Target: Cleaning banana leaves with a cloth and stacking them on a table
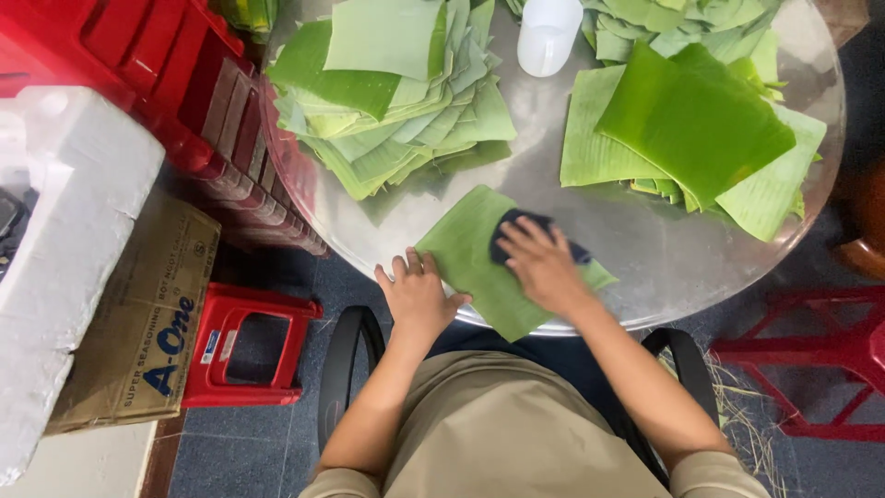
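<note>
Head view looks straight down on a person seated at a round, shiny metal surface [664, 249], with a single banana leaf piece [479, 263] lying at its near edge, partly hanging over the rim toward the lap. The left hand [417, 293] lies flat and open on the leaf's near-left corner, fingers spread and gripping nothing; pressing like this likely pins the leaf so it does not slide on the slick metal. The right hand [544, 263] rests palm down on a dark cloth [521, 232], fingers extended over it rather than closed around it, holding the cloth against the leaf's upper right part, which fits a wiping stroke across the face of the leaf. The leaf is a roughly rectangular cut, matt mid-green with fine parallel ribs, lying flat and set at an angle to the edge. Farther in, on the left, sits a fanned stack of pale green leaves [396, 101], and on the right a looser heap of leaves [691, 129] topped by a brighter, glossier one; keeping the two piles apart with the single piece between them and the body suggests sorted lots, though which is which cannot be told. A white plastic cup [546, 35] stands between the piles. On the floor to the left are a red stool [244, 346], a cardboard box [138, 323] and a white foam box [64, 231].
</note>
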